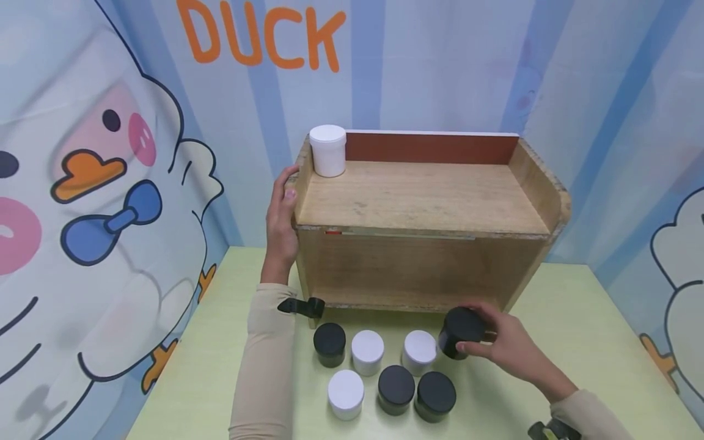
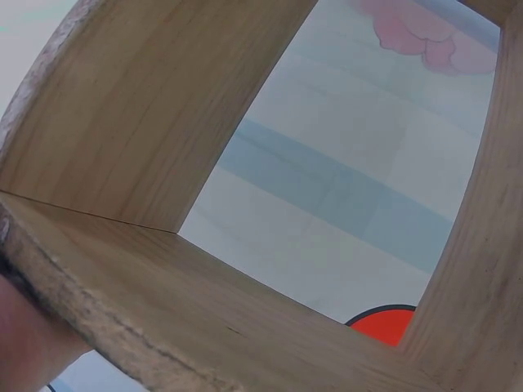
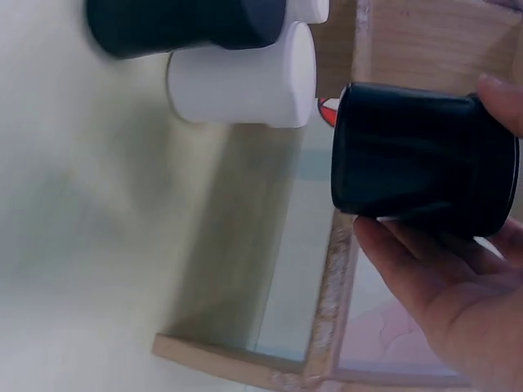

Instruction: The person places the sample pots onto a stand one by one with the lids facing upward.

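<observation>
A two-level wooden shelf [image 1: 423,201] stands on the table. My left hand [image 1: 282,226] grips its left side panel, with bent fingers near the top edge; in the left wrist view only a bit of that hand [image 2: 29,347] shows behind the wood. At the shelf's lower right front, my right hand [image 1: 511,342] holds a black lidded jar [image 1: 461,330] between thumb and fingers. The right wrist view shows this black jar [image 3: 421,159] tipped sideways in frame, fingers under it. A white lidded jar [image 1: 328,153] sits on the upper board's left end.
Several more jars stand in front of the shelf: white ones [image 1: 367,351] and black ones [image 1: 396,389], in two loose rows. The pale green table [image 1: 203,366] meets a blue striped backdrop [image 1: 429,67] with duck drawings.
</observation>
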The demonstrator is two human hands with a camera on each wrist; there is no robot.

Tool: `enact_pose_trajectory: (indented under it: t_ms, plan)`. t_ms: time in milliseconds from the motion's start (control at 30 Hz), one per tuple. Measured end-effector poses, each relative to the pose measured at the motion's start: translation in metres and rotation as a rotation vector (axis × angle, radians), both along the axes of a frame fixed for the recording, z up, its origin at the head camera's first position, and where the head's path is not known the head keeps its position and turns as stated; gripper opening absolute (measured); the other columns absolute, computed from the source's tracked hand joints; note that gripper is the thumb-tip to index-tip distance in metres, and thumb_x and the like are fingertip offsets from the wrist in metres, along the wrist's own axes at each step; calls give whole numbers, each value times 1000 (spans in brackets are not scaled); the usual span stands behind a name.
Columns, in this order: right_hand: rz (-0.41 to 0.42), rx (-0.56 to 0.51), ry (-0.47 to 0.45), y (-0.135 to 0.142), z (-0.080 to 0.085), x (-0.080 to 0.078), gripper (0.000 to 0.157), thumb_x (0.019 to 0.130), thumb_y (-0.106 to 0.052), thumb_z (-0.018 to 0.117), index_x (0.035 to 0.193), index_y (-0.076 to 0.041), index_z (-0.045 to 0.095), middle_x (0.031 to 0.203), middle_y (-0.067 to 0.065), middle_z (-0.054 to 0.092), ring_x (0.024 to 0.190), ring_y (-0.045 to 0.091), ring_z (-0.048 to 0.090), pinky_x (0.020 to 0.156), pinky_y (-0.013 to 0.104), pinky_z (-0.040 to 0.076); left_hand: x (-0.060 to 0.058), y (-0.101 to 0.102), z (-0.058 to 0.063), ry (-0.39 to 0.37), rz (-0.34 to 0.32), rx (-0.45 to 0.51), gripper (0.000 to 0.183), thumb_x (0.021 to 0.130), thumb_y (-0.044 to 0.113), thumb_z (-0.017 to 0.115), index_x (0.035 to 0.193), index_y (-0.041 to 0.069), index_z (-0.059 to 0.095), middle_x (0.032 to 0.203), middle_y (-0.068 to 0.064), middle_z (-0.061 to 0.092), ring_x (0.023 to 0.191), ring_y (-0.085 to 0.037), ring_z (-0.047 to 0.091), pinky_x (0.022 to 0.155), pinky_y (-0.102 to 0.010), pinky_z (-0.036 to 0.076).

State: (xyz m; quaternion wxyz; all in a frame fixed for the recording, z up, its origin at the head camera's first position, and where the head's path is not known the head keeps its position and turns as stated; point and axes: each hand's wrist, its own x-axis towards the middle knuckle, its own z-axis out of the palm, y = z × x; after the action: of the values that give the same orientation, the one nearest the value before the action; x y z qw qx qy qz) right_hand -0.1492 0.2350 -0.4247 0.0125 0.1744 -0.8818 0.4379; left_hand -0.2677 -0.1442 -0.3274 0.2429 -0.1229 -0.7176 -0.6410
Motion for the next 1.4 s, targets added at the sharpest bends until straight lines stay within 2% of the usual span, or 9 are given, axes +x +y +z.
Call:
enact_pose_trajectory:
  t_ms: [133, 233, 333, 500, 667, 967, 1233, 1400]
  plan:
    - [-19, 35, 8, -2, 11, -3, 62, 76, -18, 86, 129, -3, 58, 115, 20, 69, 98, 27, 72, 74, 24, 56, -1, 0, 0, 3, -1, -2, 51, 98, 45, 34, 148, 37, 43, 162, 4, 33, 146, -28, 34, 116, -65, 26]
    - [-19, 49, -2, -4, 18, -3, 61, 76, -18, 87, 129, -5, 58, 116, 19, 69, 100, 31, 72, 74, 24, 55, -1, 0, 1, 6, -2, -8, 51, 98, 45, 34, 148, 36, 43, 162, 4, 34, 146, -27, 35, 117, -64, 26]
    - [5, 58, -10, -9, 27, -3, 61, 76, -19, 87, 128, -7, 59, 116, 16, 69, 100, 28, 71, 78, 24, 56, 0, -1, 1, 6, 5, -16, 51, 99, 45, 33, 148, 37, 42, 162, 4, 34, 146, -27, 34, 116, -64, 27]
    - [83, 59, -20, -20, 37, -3, 61, 75, -20, 87, 128, -9, 59, 118, 12, 67, 99, 14, 68, 79, 25, 56, -1, -2, 1, 7, 12, -16, 51, 99, 45, 33, 148, 37, 42, 162, 4, 33, 147, -26, 33, 117, -64, 26]
    - [152, 66, 33, -25, 43, -3, 59, 75, -19, 88, 127, -12, 60, 114, 8, 69, 94, 4, 67, 81, 24, 56, -2, -1, 2, 0, 6, -13, 51, 99, 45, 33, 148, 37, 42, 163, 5, 32, 147, -26, 33, 117, -64, 26]
    - [202, 118, 78, -34, 63, -1, 58, 77, -21, 86, 128, -19, 59, 112, 2, 71, 96, 7, 68, 82, 27, 56, -4, -2, 1, 9, -5, 1, 51, 99, 46, 34, 148, 37, 42, 162, 5, 33, 147, -26, 33, 117, -64, 25]
    - [248, 116, 92, -42, 79, 0, 58, 80, -17, 83, 132, -17, 56, 113, 4, 71, 96, 8, 68, 82, 27, 58, -1, -2, 0, -4, -1, -10, 50, 99, 46, 33, 148, 37, 42, 163, 6, 32, 148, -26, 32, 117, -64, 25]
    - [272, 108, 83, -46, 95, 0, 58, 83, -17, 81, 134, -16, 54, 113, 6, 70, 95, 9, 69, 79, 25, 59, 0, 0, 0, -10, -2, -1, 50, 99, 45, 33, 148, 37, 42, 163, 6, 32, 148, -24, 32, 118, -63, 25]
